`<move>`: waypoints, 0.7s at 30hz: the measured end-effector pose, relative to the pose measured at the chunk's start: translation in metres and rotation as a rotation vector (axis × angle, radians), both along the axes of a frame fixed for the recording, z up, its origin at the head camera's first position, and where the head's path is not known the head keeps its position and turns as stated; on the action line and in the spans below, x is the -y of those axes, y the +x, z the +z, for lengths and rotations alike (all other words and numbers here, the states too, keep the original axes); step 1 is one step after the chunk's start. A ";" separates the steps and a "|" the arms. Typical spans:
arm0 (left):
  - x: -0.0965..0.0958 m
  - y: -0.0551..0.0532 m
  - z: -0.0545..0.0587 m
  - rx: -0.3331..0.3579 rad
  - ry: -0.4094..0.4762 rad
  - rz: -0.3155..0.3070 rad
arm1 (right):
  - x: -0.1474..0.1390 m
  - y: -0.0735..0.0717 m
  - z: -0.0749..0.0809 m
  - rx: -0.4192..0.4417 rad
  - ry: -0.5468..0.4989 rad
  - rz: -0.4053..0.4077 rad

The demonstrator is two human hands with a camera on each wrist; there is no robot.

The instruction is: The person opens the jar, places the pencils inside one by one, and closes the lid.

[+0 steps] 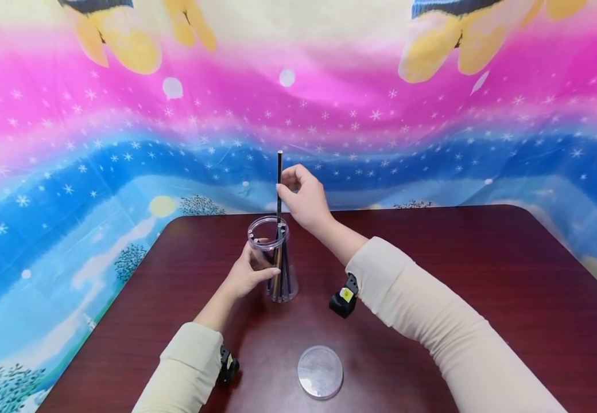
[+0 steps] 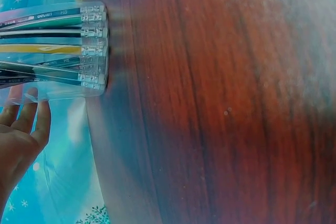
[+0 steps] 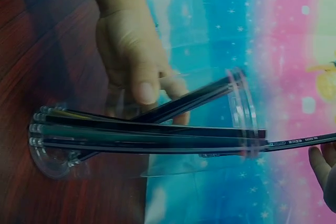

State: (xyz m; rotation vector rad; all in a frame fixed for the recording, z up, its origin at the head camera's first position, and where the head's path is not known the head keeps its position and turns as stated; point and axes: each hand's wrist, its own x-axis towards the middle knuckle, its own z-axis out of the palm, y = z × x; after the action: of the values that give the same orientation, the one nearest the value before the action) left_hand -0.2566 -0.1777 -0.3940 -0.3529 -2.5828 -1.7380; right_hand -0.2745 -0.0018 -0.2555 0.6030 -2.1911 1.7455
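A clear plastic jar (image 1: 293,282) stands upright on the table, with several dark pencils (image 2: 52,22) and a yellow one (image 2: 42,49) inside, metal-ferruled ends down. My left hand (image 1: 244,275) grips the jar from the left, thumb across its front and fingers behind. Above the open rim, my right hand (image 1: 306,198) pinches one dark pencil (image 1: 279,166) between thumb and fingers. That pencil stands nearly vertical, its lower part inside the jar mouth. In the right wrist view, white lettering shows along the pencil (image 3: 294,142), and only the fingertips of the right hand appear.
A round clear lid (image 1: 321,371) lies flat on the dark red wooden table (image 1: 458,258), nearer the front than the jar. A printed cloth (image 1: 340,109) hangs behind the table and along its sides. Black cameras (image 1: 343,297) are strapped at both wrists.
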 end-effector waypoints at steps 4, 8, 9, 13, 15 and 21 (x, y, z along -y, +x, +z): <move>0.000 0.000 0.000 0.005 -0.001 -0.009 | 0.002 0.000 -0.008 -0.026 0.045 0.018; 0.001 0.000 -0.001 0.009 0.000 -0.015 | 0.003 -0.003 -0.017 -0.084 0.080 0.047; 0.001 -0.001 -0.001 0.009 -0.001 -0.016 | 0.003 -0.004 -0.019 -0.098 0.085 0.055; 0.002 -0.001 -0.001 0.005 -0.014 -0.005 | 0.003 -0.006 -0.024 -0.136 0.112 0.081; 0.002 -0.001 0.000 0.011 -0.007 -0.007 | 0.003 -0.007 -0.026 -0.148 0.127 0.090; 0.000 -0.001 0.005 0.055 0.013 -0.023 | 0.004 -0.009 -0.029 -0.159 0.175 0.105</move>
State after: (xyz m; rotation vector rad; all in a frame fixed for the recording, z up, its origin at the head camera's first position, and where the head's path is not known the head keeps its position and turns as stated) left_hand -0.2577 -0.1781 -0.3892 -0.3416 -2.6136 -1.7961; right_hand -0.2838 -0.0055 -0.2848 0.8815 -2.2505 1.5050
